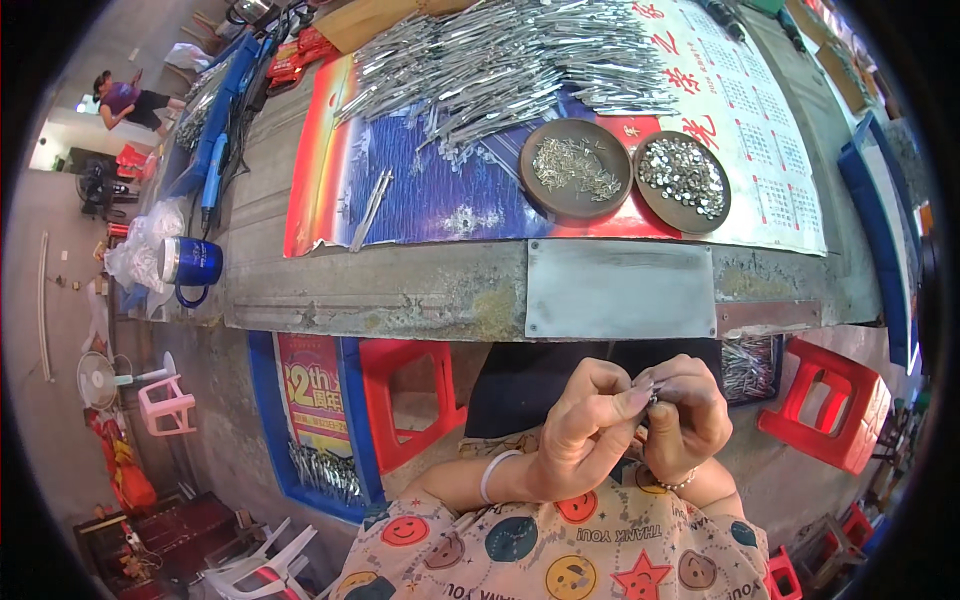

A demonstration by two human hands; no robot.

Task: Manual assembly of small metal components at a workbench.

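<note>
My left hand (592,428) and my right hand (686,412) meet in front of my chest, below the table's front edge. Both are closed, fingertips pinching a small dark metal piece (654,394) between them. Most of that piece is hidden by the fingers, so its kind does not show. On the table beyond lie two round brown bowls: one (546,198) holds small thin metal pins (577,168), the other (668,217) small shiny round metal parts (682,175). Behind them spreads a large heap of slim silvery metal strips (500,75).
A few loose strips (372,210) lie left on the poster (300,215) covering the table. A metal plate (620,290) is fixed at the front edge. A blue mug (190,262) stands far left. Blue crates (372,470) and red stools (412,352) flank my lap.
</note>
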